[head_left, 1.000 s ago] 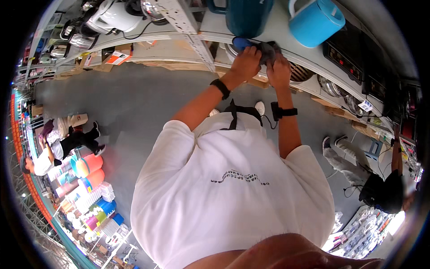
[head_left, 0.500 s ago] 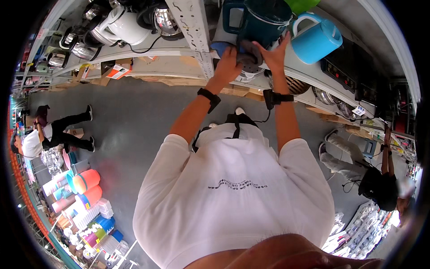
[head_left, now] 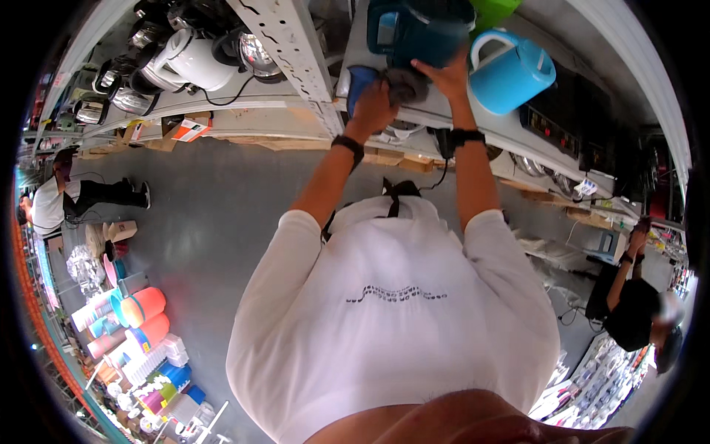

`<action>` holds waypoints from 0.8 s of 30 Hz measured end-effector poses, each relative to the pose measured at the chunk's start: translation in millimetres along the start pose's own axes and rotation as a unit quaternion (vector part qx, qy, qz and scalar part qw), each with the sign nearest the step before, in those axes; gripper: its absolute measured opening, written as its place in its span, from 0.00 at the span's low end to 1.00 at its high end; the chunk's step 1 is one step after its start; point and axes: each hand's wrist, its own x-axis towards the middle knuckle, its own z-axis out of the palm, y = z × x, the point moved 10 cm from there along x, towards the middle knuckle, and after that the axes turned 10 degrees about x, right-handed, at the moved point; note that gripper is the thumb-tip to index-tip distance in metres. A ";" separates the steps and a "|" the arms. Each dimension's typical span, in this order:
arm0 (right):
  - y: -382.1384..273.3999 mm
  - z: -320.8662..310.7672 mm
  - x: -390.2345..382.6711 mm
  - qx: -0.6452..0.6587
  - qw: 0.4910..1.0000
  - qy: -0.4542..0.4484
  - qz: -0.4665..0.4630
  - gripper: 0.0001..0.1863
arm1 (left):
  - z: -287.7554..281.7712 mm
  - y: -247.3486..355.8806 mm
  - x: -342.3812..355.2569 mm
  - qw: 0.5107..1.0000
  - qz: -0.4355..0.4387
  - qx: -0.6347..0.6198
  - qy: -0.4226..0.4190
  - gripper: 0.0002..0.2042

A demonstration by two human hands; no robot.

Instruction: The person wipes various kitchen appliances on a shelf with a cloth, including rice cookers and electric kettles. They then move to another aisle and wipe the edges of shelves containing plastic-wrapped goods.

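Observation:
My left hand [head_left: 373, 109] is closed on a dark grey, cloth-like item [head_left: 403, 87] at the shelf edge, beside a blue item [head_left: 359, 83], perhaps part of it. My right hand [head_left: 447, 78] has its thumb and fingers apart against or just in front of a dark teal jug [head_left: 414, 33]; whether it touches is unclear, and its upper fingertips are blurred. To its right stands a light blue kettle [head_left: 503, 78]. A green object [head_left: 495, 11] is partly visible behind.
A perforated metal upright [head_left: 288, 52] divides the shelving, with kettles [head_left: 196, 59] left and black appliances [head_left: 547, 129] right. A lower shelf [head_left: 274, 122] holds cartons. Other people stand far left [head_left: 55, 207] and right [head_left: 629, 311]. Colourful tubs [head_left: 144, 303] sit lower left.
My right hand has left the grey item and moved up to the teal jug, fingers spreading. My left hand stays on the item, slightly leftward. The person on the right has raised their hands.

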 end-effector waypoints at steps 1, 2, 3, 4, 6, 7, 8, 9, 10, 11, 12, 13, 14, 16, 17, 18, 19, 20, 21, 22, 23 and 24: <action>8.7 -19.8 6.1 -0.075 0.997 0.015 -0.024 0.66 | 1.7 7.6 7.8 1.000 0.013 -0.003 -0.012 0.31; 8.7 -21.4 0.1 -0.107 0.994 0.021 -0.030 0.65 | -3.8 -0.5 11.8 1.000 -0.006 -0.008 0.007 0.31; -3.4 -13.7 -2.9 -0.134 0.990 0.021 -0.037 0.64 | -6.5 -15.5 12.8 0.999 -0.030 -0.009 0.029 0.31; -13.5 -12.9 -8.6 -0.139 0.989 0.052 -0.028 0.60 | -2.4 -26.0 11.4 0.999 -0.033 -0.004 0.019 0.31; -18.0 -23.2 -16.3 -0.151 0.985 0.084 -0.021 0.56 | -2.9 -25.5 17.9 0.998 -0.017 0.041 0.037 0.32; -10.0 -25.4 -22.3 -0.182 0.980 0.077 -0.030 0.55 | -5.0 -24.0 18.7 0.997 -0.009 0.043 0.060 0.31; -0.7 -31.3 -31.6 -0.216 0.973 0.072 -0.038 0.54 | -2.0 -20.7 19.5 0.998 -0.008 0.041 0.055 0.31; 7.5 -34.1 -44.0 -0.214 0.974 0.069 -0.035 0.54 | 1.2 -25.1 18.7 0.999 -0.025 0.012 0.044 0.30; 18.8 -34.8 -58.9 -0.208 0.977 0.044 -0.014 0.49 | 4.6 -29.4 16.4 0.998 -0.043 -0.018 0.033 0.29; 28.6 -35.2 -71.9 -0.202 0.979 0.019 0.008 0.45 | 5.5 -30.4 10.1 0.998 -0.048 -0.015 0.029 0.29; 33.4 -42.5 -85.2 -0.197 0.980 0.017 0.013 0.45 | -0.5 -18.0 -1.9 0.998 0.001 0.038 0.055 0.28; 43.1 -42.1 -98.8 -0.245 0.968 -0.036 0.035 0.38 | -5.5 -5.2 -15.3 0.992 0.050 0.090 0.079 0.27; 48.7 -38.4 -111.1 -0.291 0.951 -0.089 0.055 0.32 | -10.3 -3.6 -25.3 0.992 0.049 0.094 0.074 0.27; 31.8 -36.8 -125.5 -0.356 0.929 -0.098 0.004 0.28 | 12.8 -8.3 -39.7 0.989 0.029 0.105 -0.101 0.29; 18.5 -28.2 -127.1 -0.422 0.899 -0.108 -0.050 0.24 | -15.8 -0.7 -56.6 0.981 0.049 0.148 0.117 0.24; 19.1 -29.8 -127.6 -0.422 0.899 -0.106 -0.045 0.24 | -16.8 1.9 -59.0 0.981 0.053 0.148 0.113 0.24; 15.8 -31.3 -127.9 -0.439 0.892 -0.090 -0.060 0.22 | -13.8 3.0 -59.2 0.989 0.062 0.104 0.084 0.24; 11.1 -31.3 -129.2 -0.455 0.884 -0.079 -0.076 0.21 | -10.1 3.2 -61.0 0.994 0.068 0.059 0.054 0.23; 10.1 -29.1 -127.9 -0.456 0.883 -0.082 -0.074 0.21 | 0.3 -3.8 -59.1 0.995 0.066 0.056 0.051 0.23; 10.1 -25.9 -126.2 -0.458 0.882 -0.084 -0.069 0.21 | 20.0 -15.6 -50.9 0.993 0.061 0.095 0.019 0.24; 10.7 -25.9 -124.7 -0.463 0.880 -0.087 -0.064 0.21 | 31.9 -23.6 -36.1 0.992 0.058 0.111 0.003 0.24; 11.0 -24.4 -123.5 -0.465 0.879 -0.090 -0.063 0.21 | 42.4 -32.5 -22.4 0.990 0.055 0.128 -0.013 0.24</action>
